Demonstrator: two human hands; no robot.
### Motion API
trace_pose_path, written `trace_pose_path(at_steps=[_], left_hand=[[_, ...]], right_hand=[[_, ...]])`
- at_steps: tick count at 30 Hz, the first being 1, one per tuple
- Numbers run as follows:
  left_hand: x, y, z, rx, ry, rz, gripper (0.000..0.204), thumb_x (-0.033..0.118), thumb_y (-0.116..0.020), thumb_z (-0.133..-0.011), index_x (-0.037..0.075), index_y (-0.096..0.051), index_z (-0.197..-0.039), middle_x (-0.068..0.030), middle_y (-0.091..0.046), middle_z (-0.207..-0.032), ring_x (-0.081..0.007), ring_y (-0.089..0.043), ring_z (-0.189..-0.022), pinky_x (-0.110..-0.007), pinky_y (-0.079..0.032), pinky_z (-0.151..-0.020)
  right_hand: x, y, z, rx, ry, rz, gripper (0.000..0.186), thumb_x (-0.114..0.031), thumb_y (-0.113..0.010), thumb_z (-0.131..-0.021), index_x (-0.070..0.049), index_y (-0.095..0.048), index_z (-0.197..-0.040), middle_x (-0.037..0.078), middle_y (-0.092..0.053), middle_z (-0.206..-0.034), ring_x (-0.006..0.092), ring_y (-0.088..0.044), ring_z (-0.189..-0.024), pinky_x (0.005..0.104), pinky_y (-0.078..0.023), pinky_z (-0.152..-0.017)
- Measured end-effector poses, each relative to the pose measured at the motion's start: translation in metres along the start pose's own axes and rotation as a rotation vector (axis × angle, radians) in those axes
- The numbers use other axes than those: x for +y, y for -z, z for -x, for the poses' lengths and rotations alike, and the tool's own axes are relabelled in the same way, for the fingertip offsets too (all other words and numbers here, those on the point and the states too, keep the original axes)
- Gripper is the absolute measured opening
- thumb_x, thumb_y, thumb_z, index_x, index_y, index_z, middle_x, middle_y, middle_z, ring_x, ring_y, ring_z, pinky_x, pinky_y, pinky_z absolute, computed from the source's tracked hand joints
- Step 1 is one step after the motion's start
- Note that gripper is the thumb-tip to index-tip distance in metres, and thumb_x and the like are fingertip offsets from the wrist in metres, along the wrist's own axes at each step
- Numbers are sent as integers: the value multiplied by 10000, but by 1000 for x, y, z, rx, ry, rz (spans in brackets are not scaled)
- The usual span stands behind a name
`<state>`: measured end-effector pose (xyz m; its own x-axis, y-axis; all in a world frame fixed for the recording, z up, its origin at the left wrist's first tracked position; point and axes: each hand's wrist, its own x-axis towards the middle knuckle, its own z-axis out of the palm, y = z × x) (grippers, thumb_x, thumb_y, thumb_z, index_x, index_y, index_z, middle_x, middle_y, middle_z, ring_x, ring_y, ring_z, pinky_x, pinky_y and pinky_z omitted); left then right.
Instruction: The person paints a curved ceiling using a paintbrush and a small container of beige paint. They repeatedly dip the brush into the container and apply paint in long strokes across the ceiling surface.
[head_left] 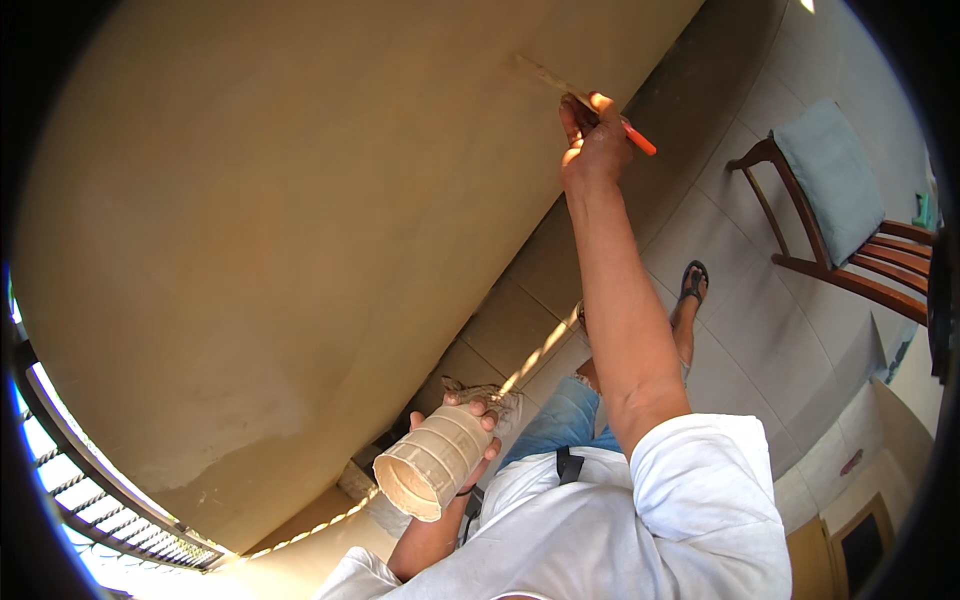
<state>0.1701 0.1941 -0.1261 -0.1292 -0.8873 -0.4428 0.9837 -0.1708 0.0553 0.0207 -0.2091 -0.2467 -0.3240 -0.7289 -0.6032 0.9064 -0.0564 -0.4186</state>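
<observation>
Upper centre of frame: our right hand (592,140) grips a brush (585,98), bristle end up-left touching the wall (300,200), handle down-right. Lower centre, our left hand (470,420) wraps the cup (430,462), well apart.

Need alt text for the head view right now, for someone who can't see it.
The right hand holds an orange-handled paintbrush with its bristles against a beige wall. The left hand holds a paint-coated ribbed cup low near the body. A wooden chair with a grey cushion stands on the tiled floor at right.
</observation>
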Motion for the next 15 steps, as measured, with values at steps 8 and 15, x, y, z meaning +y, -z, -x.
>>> trace_pose_path(at_steps=[8, 15], left_hand=[[-2, -13, -13, -2, 40, -17, 549, 550, -588, -1033, 129, -558, -1383, -182, -515, -1343, -368, -526, -1263, -545, -566, -869], [1, -19, -21, -23, 50, -37, 554, 548, -596, -1030, 121, -561, -1381, -178, -516, -1333, -354, -525, -1260, -546, -568, -878]], right_hand=[[77, 77, 164, 108, -414, 73, 243, -74, -743, -911, -56, -523, -1014, 142, -701, -935, 287, -748, -765, 394, -641, -704], [44, 44, 78, -57, -200, 227, 117, -77, -716, -904, -14, -633, -956, 132, -712, -848, 271, -733, -679, 391, -626, -640]])
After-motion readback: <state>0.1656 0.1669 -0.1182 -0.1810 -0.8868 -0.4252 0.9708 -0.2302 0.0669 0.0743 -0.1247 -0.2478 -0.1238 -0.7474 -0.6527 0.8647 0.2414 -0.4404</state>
